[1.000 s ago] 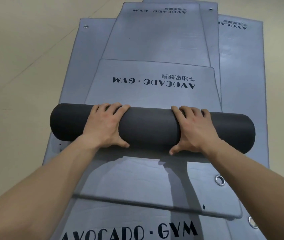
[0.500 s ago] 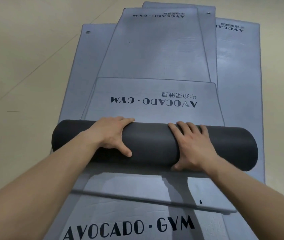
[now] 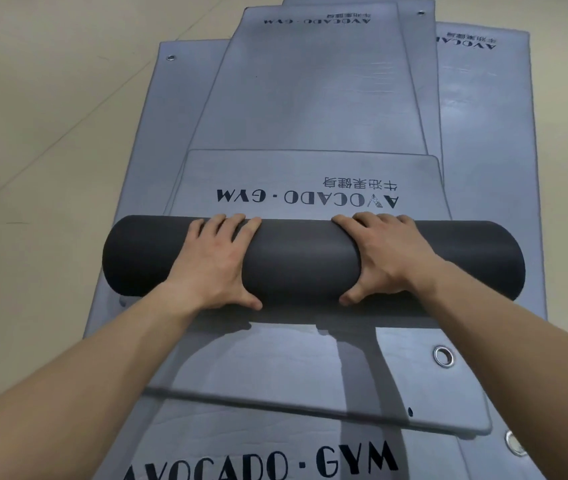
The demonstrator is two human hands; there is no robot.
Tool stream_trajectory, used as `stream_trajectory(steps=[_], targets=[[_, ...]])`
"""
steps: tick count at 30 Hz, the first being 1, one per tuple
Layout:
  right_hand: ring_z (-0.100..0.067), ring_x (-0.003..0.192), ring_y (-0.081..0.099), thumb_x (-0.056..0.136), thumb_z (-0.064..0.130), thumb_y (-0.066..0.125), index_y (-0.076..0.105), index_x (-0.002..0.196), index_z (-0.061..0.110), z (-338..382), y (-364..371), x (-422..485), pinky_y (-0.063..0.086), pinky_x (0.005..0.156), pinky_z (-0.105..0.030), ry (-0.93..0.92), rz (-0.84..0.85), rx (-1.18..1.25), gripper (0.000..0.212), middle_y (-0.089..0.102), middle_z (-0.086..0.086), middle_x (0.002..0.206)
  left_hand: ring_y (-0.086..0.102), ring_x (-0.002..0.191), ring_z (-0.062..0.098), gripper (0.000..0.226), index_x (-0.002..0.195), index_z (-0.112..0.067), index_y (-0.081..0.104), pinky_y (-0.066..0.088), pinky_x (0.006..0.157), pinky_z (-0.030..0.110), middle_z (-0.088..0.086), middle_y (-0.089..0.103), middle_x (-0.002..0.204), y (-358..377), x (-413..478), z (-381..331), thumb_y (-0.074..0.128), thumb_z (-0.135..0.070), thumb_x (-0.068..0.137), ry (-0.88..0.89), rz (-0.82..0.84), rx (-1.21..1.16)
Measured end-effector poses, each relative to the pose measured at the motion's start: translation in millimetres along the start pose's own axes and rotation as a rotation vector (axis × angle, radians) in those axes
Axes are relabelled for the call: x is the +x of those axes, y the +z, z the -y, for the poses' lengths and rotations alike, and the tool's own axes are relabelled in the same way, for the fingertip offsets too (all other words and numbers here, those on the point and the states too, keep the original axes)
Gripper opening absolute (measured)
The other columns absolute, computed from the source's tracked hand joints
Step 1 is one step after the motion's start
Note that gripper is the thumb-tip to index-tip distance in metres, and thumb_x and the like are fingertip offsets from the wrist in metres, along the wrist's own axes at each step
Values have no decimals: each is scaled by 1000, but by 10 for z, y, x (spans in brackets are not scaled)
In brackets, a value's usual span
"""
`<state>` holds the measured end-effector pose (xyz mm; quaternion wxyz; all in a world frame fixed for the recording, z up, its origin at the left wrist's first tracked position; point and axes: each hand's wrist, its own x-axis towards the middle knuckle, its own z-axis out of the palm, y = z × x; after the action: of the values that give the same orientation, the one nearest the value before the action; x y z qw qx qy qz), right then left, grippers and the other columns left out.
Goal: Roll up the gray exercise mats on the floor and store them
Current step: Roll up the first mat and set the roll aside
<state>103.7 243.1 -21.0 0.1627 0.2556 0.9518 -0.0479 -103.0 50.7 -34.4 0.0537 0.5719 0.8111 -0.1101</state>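
The dark gray rolled foam mat (image 3: pixel 310 261) is gripped by the left hand (image 3: pixel 213 268) and right hand (image 3: pixel 390 258), fingers curled over it, on stacked flat gray mats (image 3: pixel 310 98); bare beige floor (image 3: pixel 50 133) is seen left

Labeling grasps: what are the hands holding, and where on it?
Both hands, left and right, grip the rolled mat over its top, either side of the middle, thumbs on the near side.

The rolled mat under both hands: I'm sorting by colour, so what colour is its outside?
Dark charcoal grey, plain, on the rolled mat; head view.
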Motion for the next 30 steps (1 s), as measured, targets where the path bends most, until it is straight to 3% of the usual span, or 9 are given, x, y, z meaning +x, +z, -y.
stream_trajectory(steps=[5, 8, 10, 13, 16, 19, 23, 28, 30], targets=[[-28, 119, 58, 38, 88, 74, 25, 151, 38, 65, -171, -104, 45, 104, -49, 17, 158, 96, 134, 53, 3, 134, 55, 114, 27, 128, 146, -26, 30, 48, 99, 46, 0, 52, 135, -216, 4, -10, 66, -92, 42, 70, 104, 13], [-31, 145, 34, 49, 85, 73, 8, 160, 30, 242, 57, -570, 18, 122, -61, 74, 109, 44, 141, 31, -2, 159, 55, 113, 25, 126, 147, -29, 28, 48, 99, 43, -2, 52, 136, -231, -149, -61, 67, -91, 45, 129, 189, 4], [-33, 151, 22, 49, 85, 74, 3, 161, 29, 307, 166, -749, 13, 123, -60, 98, 35, -24, 144, 21, -4, 164, 55, 118, 23, 127, 150, -31, 29, 47, 101, 42, -4, 52, 138, -334, -38, -29, 72, -88, 45, 125, 236, -59], [-29, 142, 36, 43, 88, 70, 12, 157, 36, 130, -6, -480, 27, 116, -53, 87, 16, 19, 138, 33, 2, 158, 47, 136, 22, 137, 159, -29, 22, 33, 118, 46, -3, 46, 152, -360, 74, 71, 69, -92, 46, 41, 184, -155], [-27, 136, 45, 39, 89, 72, 18, 156, 39, -44, -239, -128, 37, 111, -50, 36, 96, 103, 139, 42, 5, 153, 32, 149, 31, 146, 160, -24, 16, 21, 121, 61, 6, 33, 162, -135, -100, 42, 54, -101, 42, -64, 1, -33], [-28, 139, 40, 38, 90, 73, 20, 159, 36, -137, -236, -52, 37, 114, -48, 41, 32, 150, 143, 41, 2, 155, 41, 141, 30, 139, 156, -25, 27, 30, 116, 55, 3, 41, 156, -75, -43, 77, 59, -99, 42, -63, -41, -13], [-30, 134, 48, 30, 105, 49, 21, 157, 29, -151, -83, -138, 38, 112, -48, 89, -51, -55, 151, 44, 0, 153, 52, 129, 27, 135, 152, -29, 32, 38, 110, 50, -3, 52, 146, -233, 173, 164, 49, -102, 40, -28, -14, -54], [-28, 106, 61, 40, 95, 67, 42, 139, 32, -112, -231, -171, 51, 88, -39, 33, 2, -40, 119, 65, 4, 126, 60, 111, 26, 124, 142, -33, 39, 48, 93, 42, -7, 64, 129, -287, 68, 116, 55, -101, 40, -8, 38, -34], [-25, 108, 64, 39, 92, 73, 46, 137, 37, -130, -296, -298, 53, 90, -40, 20, 145, 68, 116, 67, 7, 123, 62, 105, 23, 120, 138, -35, 41, 51, 84, 39, -10, 66, 121, -335, -51, 72, 58, -101, 39, 30, 148, -98]])
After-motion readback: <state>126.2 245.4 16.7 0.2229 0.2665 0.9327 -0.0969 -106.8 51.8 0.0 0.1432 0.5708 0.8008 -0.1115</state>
